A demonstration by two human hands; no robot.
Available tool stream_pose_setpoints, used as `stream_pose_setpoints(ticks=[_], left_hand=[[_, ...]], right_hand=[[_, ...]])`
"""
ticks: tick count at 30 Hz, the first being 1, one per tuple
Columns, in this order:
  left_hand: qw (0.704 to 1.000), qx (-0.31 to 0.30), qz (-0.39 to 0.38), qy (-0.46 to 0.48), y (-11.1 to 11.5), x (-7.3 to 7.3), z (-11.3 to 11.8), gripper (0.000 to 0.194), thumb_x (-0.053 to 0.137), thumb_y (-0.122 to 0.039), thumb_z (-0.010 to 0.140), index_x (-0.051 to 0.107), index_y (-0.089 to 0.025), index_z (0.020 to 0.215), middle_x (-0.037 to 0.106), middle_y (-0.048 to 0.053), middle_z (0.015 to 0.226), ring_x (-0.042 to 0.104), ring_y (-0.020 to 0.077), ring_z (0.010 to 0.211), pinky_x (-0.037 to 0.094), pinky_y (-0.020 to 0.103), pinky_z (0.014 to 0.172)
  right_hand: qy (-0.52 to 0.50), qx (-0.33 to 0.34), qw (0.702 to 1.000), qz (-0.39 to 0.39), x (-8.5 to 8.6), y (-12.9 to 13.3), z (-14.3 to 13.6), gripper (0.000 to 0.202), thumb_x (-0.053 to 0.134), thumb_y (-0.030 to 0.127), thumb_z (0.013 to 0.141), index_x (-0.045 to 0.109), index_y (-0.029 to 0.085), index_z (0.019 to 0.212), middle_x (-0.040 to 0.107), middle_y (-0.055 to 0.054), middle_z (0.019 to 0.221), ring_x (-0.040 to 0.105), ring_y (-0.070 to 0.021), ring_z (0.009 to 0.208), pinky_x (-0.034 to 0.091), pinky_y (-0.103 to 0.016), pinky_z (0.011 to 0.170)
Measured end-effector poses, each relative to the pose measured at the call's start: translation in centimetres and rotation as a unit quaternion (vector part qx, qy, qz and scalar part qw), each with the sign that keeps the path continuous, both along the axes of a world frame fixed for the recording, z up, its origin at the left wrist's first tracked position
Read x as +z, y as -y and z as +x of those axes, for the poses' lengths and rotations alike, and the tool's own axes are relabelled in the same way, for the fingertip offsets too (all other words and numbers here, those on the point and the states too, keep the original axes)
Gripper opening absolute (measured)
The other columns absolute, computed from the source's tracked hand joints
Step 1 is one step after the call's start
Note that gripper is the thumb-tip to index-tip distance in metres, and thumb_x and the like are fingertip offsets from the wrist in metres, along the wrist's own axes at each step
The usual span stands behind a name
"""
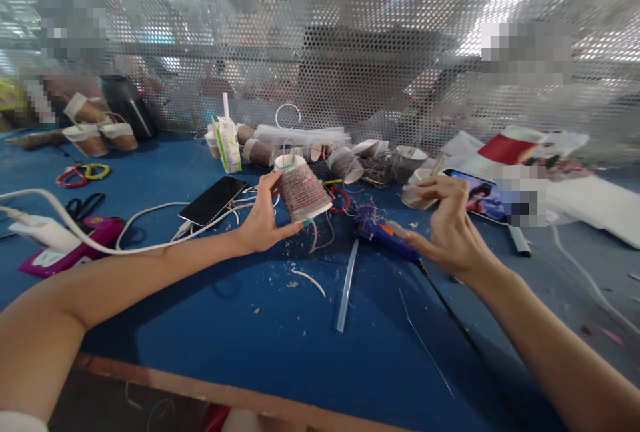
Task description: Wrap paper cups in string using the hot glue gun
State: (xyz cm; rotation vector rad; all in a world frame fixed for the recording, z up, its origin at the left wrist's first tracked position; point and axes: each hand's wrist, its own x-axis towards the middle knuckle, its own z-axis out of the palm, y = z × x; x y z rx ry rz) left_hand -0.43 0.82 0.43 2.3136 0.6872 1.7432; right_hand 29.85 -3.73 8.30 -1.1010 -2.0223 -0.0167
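My left hand (263,215) holds a cup wrapped in brownish-red cord (304,193), tilted, with its thumb at the lower rim and fingers at the other end. Loose cord ends hang below the cup. My right hand (447,222) is raised over the table's right part, its fingers bent and apart from the thumb, with nothing plainly held. Just left of its thumb lies a blue glue gun (387,239) with an orange part and a clear glue stick (347,289) under its front. A pale cup (417,197) stands behind the right fingers.
Wrapped cups (345,165), a drink carton (227,144) and white sticks (303,135) line the mesh screen (240,52). A black phone (214,200), cables, scissors (83,173) and a magenta glue gun (75,245) lie left. A lit phone (480,195) and white sheets lie right.
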Motion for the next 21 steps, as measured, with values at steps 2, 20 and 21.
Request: stream_pose_setpoints(ticks=[2, 20, 21], left_hand=[[1.0, 0.019, 0.004, -0.007, 0.3, 0.1, 0.1, 0.087, 0.07, -0.053, 0.079, 0.02, -0.025, 0.144, 0.036, 0.015, 0.134, 0.045, 0.0311, 0.126, 0.049, 0.049, 0.104], [0.993, -0.067, -0.066, -0.067, 2.2, 0.7, 0.5, 0.086, 0.074, -0.043, 0.075, 0.025, -0.024, 0.144, 0.041, 0.017, 0.138, 0.048, 0.0331, 0.13, 0.051, 0.051, 0.103], [0.992, -0.074, -0.074, -0.067, 2.2, 0.6, 0.5, 0.086, 0.074, -0.042, 0.075, 0.025, -0.024, 0.143, 0.041, 0.017, 0.139, 0.048, 0.0334, 0.131, 0.05, 0.052, 0.104]], right_hand=[[-0.078, 0.061, 0.995, -0.024, -0.1, 1.1, -1.6, 0.032, 0.055, 0.057, 0.087, 0.043, 0.027, 0.091, 0.056, -0.014, 0.115, 0.056, -0.0317, 0.107, 0.044, -0.05, 0.095], [-0.401, 0.316, 0.73, -0.454, -0.7, 4.3, -6.5, 0.047, 0.036, 0.07, 0.084, 0.046, 0.025, 0.077, 0.055, -0.001, 0.067, 0.053, -0.0186, 0.052, 0.048, -0.04, 0.063], [-0.41, 0.3, 0.736, -0.448, -0.5, 4.2, -6.3, 0.046, 0.035, 0.068, 0.084, 0.047, 0.025, 0.077, 0.055, -0.001, 0.066, 0.05, -0.0176, 0.049, 0.046, -0.038, 0.059]])
